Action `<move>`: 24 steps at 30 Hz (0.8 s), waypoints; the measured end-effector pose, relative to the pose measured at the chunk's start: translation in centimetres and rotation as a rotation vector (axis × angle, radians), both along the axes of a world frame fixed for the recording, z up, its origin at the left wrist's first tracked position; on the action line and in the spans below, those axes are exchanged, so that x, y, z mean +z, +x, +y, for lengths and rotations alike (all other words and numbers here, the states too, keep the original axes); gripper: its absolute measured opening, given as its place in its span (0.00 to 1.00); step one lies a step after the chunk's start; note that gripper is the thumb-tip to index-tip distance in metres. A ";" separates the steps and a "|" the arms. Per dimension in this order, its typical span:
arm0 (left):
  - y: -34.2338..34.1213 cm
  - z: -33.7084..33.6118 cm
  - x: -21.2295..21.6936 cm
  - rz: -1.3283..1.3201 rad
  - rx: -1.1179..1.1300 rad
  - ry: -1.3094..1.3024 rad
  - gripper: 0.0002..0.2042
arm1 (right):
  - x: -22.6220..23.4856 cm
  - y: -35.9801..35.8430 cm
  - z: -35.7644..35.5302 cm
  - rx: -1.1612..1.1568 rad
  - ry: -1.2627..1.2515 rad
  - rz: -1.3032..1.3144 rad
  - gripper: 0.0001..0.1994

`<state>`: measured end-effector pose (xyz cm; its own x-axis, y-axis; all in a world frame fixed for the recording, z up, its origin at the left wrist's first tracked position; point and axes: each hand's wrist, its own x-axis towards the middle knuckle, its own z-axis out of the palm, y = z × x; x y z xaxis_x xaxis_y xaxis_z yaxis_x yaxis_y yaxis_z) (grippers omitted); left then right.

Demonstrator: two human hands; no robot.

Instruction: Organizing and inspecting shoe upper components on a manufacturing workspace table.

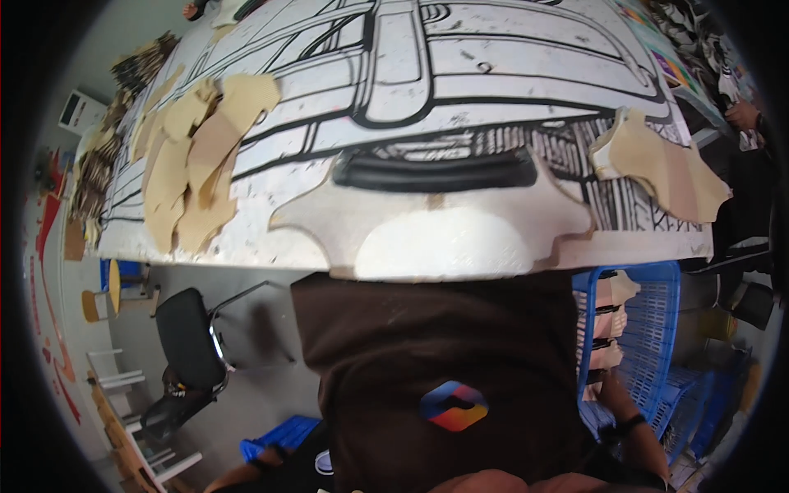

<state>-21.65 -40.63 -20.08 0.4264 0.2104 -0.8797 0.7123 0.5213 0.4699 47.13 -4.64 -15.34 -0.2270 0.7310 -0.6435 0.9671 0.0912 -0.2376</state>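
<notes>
A pale grey, curve-edged template board with a black padded bar along its far edge lies at the table's front edge, right before my body. Down at the right, my right hand reaches into an upright blue plastic basket. It is against a column of pinkish-beige pieces with black strips between them; its fingers are hidden. At the lower left, my left hand is low beside a blue crate. Only a small part of it shows near a dark wristband, and its fingers cannot be made out.
Tan, wavy-edged sheet pieces overlap on the table's left, and another tan stack lies at its right. Black line drawings cover the white table. A black chair stands at left. Another person's hand shows far right.
</notes>
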 end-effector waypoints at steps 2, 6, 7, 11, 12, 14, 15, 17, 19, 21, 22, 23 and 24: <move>-1.4 4.0 -2.8 -0.013 -0.036 0.018 0.18 | -5.2 9.0 -4.0 -0.027 -0.499 -0.003 0.18; -0.9 4.7 -4.3 -0.050 -0.053 -0.061 0.18 | -4.9 11.0 -5.2 -0.049 -0.563 -0.042 0.18; -0.3 3.9 -3.8 -0.057 -0.048 -0.095 0.18 | -4.8 11.6 -5.3 -0.045 -0.593 -0.052 0.18; 0.6 1.4 -2.3 -0.081 -0.017 -0.225 0.18 | -3.8 11.9 -6.2 -0.015 -0.708 -0.090 0.18; 0.6 1.1 -1.8 -0.077 -0.004 -0.248 0.18 | -4.3 11.6 -5.6 0.000 -0.728 -0.091 0.18; 0.5 0.6 -1.0 -0.067 0.025 -0.289 0.18 | -5.2 10.8 -4.3 0.033 -0.761 -0.092 0.18; 0.5 0.4 -0.6 -0.064 0.039 -0.307 0.18 | -5.6 10.4 -3.7 0.049 -0.774 -0.094 0.18; 0.6 -0.2 -0.4 -0.068 0.063 -0.339 0.18 | -5.1 9.9 -3.0 0.075 -0.799 -0.106 0.18; 0.7 -0.3 -0.4 -0.072 0.078 -0.365 0.18 | -4.9 9.5 -2.3 0.092 -0.817 -0.118 0.18; 0.6 -0.5 -0.3 -0.079 0.089 -0.394 0.18 | -4.6 9.0 -1.9 0.104 -0.838 -0.131 0.18; 0.6 -0.5 -0.4 -0.085 0.091 -0.406 0.18 | -4.3 8.9 -1.8 0.107 -0.846 -0.139 0.18; 0.7 -0.7 -0.4 -0.094 0.092 -0.422 0.18 | -3.6 8.9 -1.9 0.108 -0.858 -0.149 0.18; 0.8 -0.9 -0.3 -0.102 0.093 -0.436 0.18 | -3.0 8.9 -2.1 0.107 -0.869 -0.160 0.18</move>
